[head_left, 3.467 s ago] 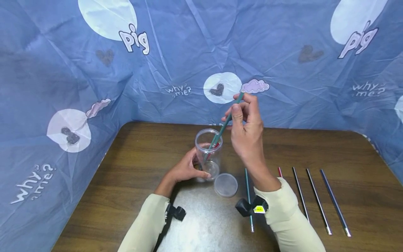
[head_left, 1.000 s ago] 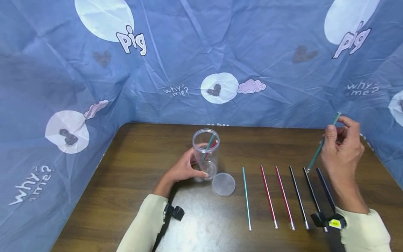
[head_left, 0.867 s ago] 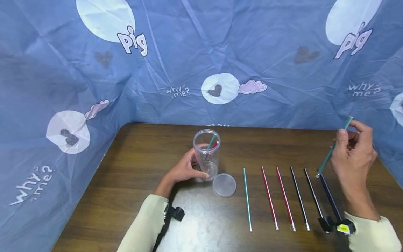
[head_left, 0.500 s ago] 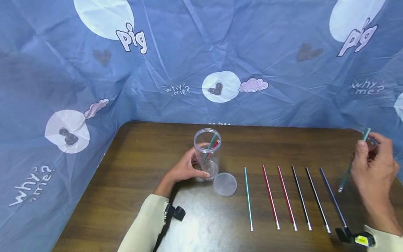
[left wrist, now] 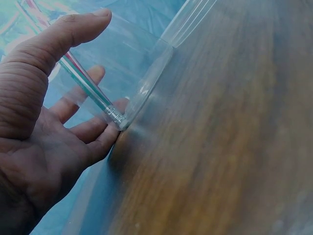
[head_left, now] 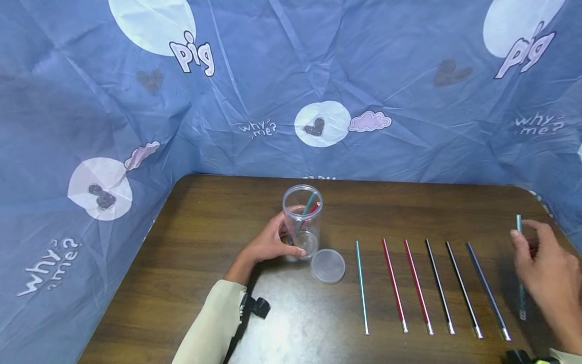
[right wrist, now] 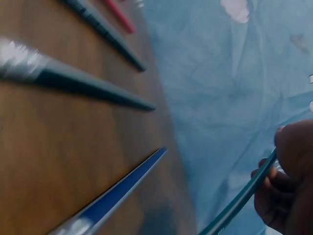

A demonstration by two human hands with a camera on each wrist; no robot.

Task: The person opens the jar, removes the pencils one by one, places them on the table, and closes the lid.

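A clear plastic jar (head_left: 302, 212) stands upright on the table, a green pencil (head_left: 309, 203) and a red pencil (head_left: 317, 207) leaning inside it. My left hand (head_left: 272, 240) grips the jar low on its left side, thumb across the front. At the far right, my right hand (head_left: 547, 270) pinches another green pencil (head_left: 519, 222) near its upper end, eraser end pointing toward me. In the right wrist view this green pencil (right wrist: 239, 199) slants down from the fingers. Just left of that hand lies a blue pencil (head_left: 488, 290).
A round clear lid (head_left: 328, 266) lies beside the jar. Right of it, spaced in a row, are a green pencil (head_left: 361, 288), two red pencils (head_left: 394, 285) and two dark pencils (head_left: 439, 285). A blue printed cloth (head_left: 254, 76) hangs behind the table (head_left: 182, 303).
My right hand has taken the green pencil out of the jar, carried it over the row to the far right and lowered it toward the table. The left hand keeps its grip on the jar.
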